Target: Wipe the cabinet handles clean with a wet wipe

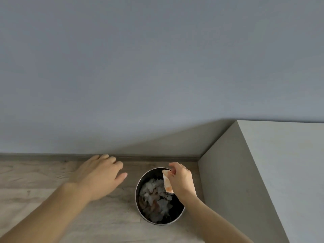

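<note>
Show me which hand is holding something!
The right hand, over the bin, pinches an orange-stained wipe. The left hand is open above the floor and holds nothing.

The wet wipe is seen as a small, white, crumpled strip, stained orange-brown toward its lower end. It is pinched at its upper end between the thumb and fingertips of the right hand and hangs downward, slightly tilted. It is held above the open mouth of a round metal bin, over the far right part, apart from the pale crumpled scraps heaped inside. The cabinet is seen just right of the bin as a plain pale grey box, with one side panel and its flat top shown.
</note>
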